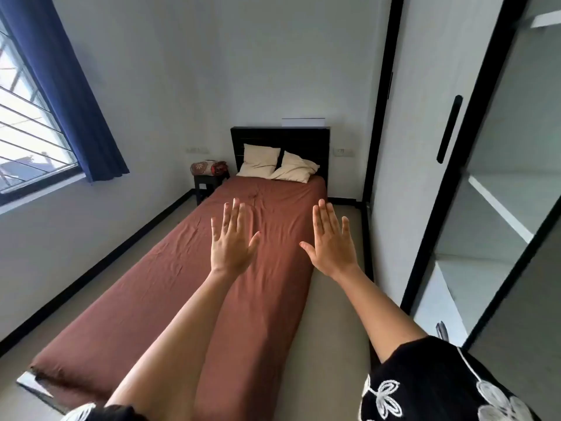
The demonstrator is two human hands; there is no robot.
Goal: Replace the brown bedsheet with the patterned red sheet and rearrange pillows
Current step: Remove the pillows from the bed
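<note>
A brown bedsheet (158, 287) covers the whole mattress of a narrow bed that runs away from me. Two cream pillows (259, 161) (296, 168) lean against the black headboard (279, 141) at the far end. A folded patterned red sheet (209, 168) lies on a small dark stool (204, 185) left of the headboard. My left hand (232, 238) and my right hand (332, 241) are stretched out above the bed, palms down, fingers spread, holding nothing.
A window with a blue curtain (60, 86) is on the left wall. A tall wardrobe (455, 177) with black-framed glass doors stands along the right, one door open showing white shelves. Strips of beige floor (337, 314) run on both sides of the bed.
</note>
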